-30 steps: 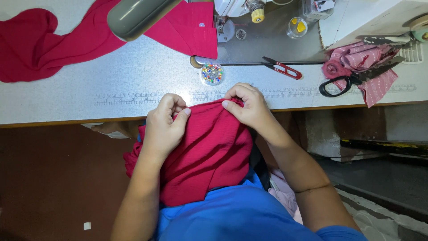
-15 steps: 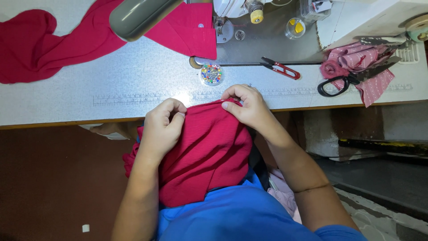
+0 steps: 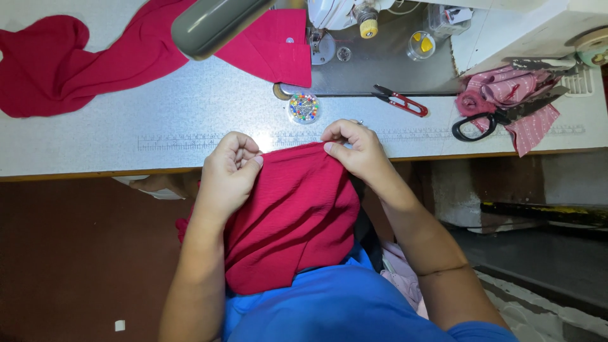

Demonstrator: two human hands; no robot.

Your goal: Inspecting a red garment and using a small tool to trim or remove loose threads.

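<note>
I see my left hand (image 3: pixel 231 168) and right hand (image 3: pixel 354 149) both pinching the top edge of the crimson crinkled fabric piece (image 3: pixel 291 215) at the grey table's (image 3: pixel 158 136) near edge, unpinned yet, round pin box (image 3: pixel 304 107) at twelve o'clock.

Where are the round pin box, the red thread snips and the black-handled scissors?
Round pin box (image 3: pixel 304 107): head view, on the middle of its clear lid over the coloured pinheads.
Red thread snips (image 3: pixel 405 102): head view, on the red handle.
Black-handled scissors (image 3: pixel 482 123): head view, on the black handle loop.
</note>
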